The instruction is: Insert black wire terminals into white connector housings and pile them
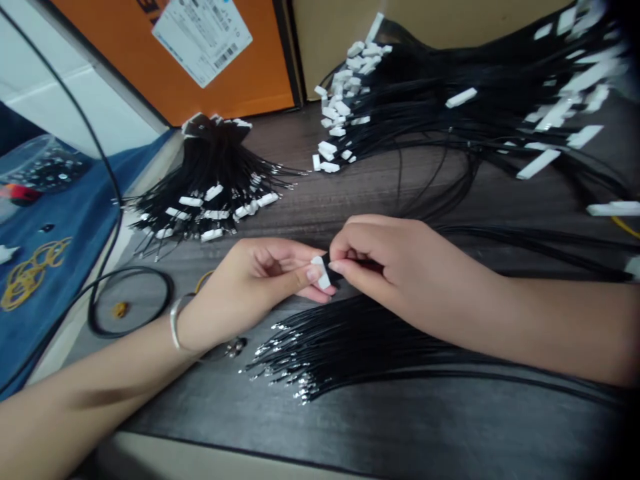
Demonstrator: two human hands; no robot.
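Note:
Between the thumb and fingers of my left hand [270, 270] is a white connector [321, 272]. My right hand [383, 257] pinches a black wire [327, 261] right beside the connector; its exact end is hidden by the fingers. Below both hands lies a bundle of loose black wires [360, 340] with shiny metal tips pointing left. Up and to the left sits a fanned bundle of black wires [213, 173], some with white connectors. A larger heap of black wires with white connectors [415, 100] lies at the upper right.
An orange box [240, 73] with a label stands behind the dark table [240, 427]. A looped black cable [131, 333] lies left of my left wrist. On blue cloth [97, 227] are yellow rubber bands [30, 277] and a clear bag of small parts [47, 167].

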